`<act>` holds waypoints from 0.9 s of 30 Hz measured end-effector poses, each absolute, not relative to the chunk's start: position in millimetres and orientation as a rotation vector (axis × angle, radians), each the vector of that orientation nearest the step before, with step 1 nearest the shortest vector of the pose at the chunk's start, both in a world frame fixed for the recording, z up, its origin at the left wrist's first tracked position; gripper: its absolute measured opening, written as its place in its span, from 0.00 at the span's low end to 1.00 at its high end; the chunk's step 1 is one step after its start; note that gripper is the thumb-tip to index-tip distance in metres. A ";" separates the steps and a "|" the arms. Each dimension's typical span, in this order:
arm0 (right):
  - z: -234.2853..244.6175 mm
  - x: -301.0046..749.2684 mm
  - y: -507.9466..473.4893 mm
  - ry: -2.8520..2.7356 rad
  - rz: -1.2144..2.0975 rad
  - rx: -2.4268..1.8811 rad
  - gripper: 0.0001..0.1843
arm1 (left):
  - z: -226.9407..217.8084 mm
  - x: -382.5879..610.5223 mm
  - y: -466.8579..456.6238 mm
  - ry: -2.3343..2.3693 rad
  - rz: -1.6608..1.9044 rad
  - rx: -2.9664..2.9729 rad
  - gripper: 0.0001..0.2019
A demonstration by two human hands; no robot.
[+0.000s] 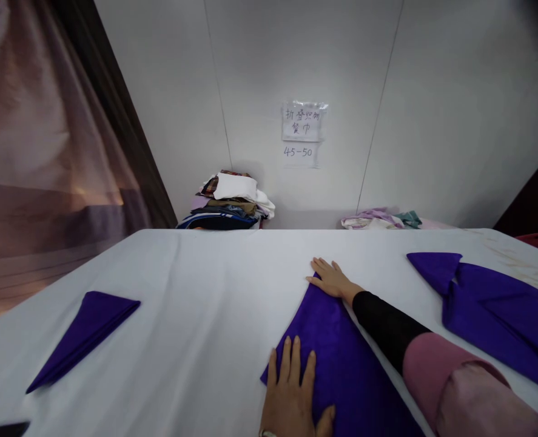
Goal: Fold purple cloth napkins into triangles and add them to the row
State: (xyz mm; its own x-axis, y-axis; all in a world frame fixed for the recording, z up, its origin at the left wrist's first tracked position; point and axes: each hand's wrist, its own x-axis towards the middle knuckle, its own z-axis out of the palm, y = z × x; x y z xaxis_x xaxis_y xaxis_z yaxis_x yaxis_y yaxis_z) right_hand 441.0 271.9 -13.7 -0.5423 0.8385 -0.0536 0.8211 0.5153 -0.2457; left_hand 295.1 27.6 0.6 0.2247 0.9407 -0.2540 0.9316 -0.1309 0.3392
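A purple cloth napkin [336,352] lies folded in front of me, its narrow tip pointing away and its near end cut off by the frame's lower edge. My left hand [291,391] rests flat on its left side, fingers spread. At the far tip, my right hand [332,279] presses down with fingers outstretched, partly covering the corner. Neither hand grips the cloth. To the left lies another purple napkin [84,340], folded into a narrow triangle. More purple cloth [500,309] sits loosely heaped on the right.
White cloth with soft creases covers the table [196,321]. Behind its far edge are a pile of folded clothes [232,200] and a smaller fabric heap [378,218]. Handwritten paper signs [301,133] hang on the wall. A curtain [54,152] hangs at left.
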 end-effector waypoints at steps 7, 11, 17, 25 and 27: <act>-11.4 441.4 291.5 -2.590 0.450 -1.591 0.42 | 2.4 295.7 27.4 1.711 0.013 2.050 0.41; 3.4 444.9 290.6 -2.482 0.517 -1.692 0.41 | -3.1 294.7 25.4 1.714 0.074 2.104 0.40; 15.8 446.2 195.7 -2.692 0.497 -1.271 0.43 | -16.1 293.2 22.2 1.723 0.194 2.172 0.40; 5.6 439.2 125.8 -2.892 0.533 -0.965 0.40 | -8.9 298.8 16.2 1.821 0.256 2.224 0.38; 4.5 439.9 129.0 -2.889 0.514 -0.972 0.39 | -3.8 300.0 14.6 1.813 0.246 2.217 0.38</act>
